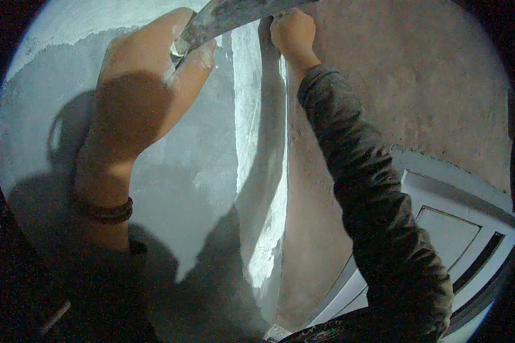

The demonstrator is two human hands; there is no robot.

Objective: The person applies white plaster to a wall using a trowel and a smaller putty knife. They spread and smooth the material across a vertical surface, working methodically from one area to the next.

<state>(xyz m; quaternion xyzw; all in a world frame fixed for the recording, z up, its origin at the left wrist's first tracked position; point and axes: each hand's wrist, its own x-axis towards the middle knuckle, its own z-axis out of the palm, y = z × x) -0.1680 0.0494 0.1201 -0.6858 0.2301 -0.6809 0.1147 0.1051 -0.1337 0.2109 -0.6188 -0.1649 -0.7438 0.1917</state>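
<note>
My left hand (pixel 140 97), with white smears on its fingers, is raised at the upper left. It is closed round the end of a long, grey, plaster-smeared flat tool (pixel 234 20), which runs up to the right out of the picture; its exact kind does not show. Higher up, beside the wall corner, my right hand (pixel 294 35) makes a closed fist. Whatever it grips, if anything, is hidden by the fingers. Fresh white plaster (pixel 247 103) lies in a ragged vertical strip along the corner, just left of my right arm.
The left wall (pixel 177 177) is grey, with a whiter coated area (pixel 80 23) at its top. To the right stands a brown, rough wall (pixel 406 74). A white panelled door (pixel 449 228) in its frame is at the lower right. Shadows of my arms fall across the left wall.
</note>
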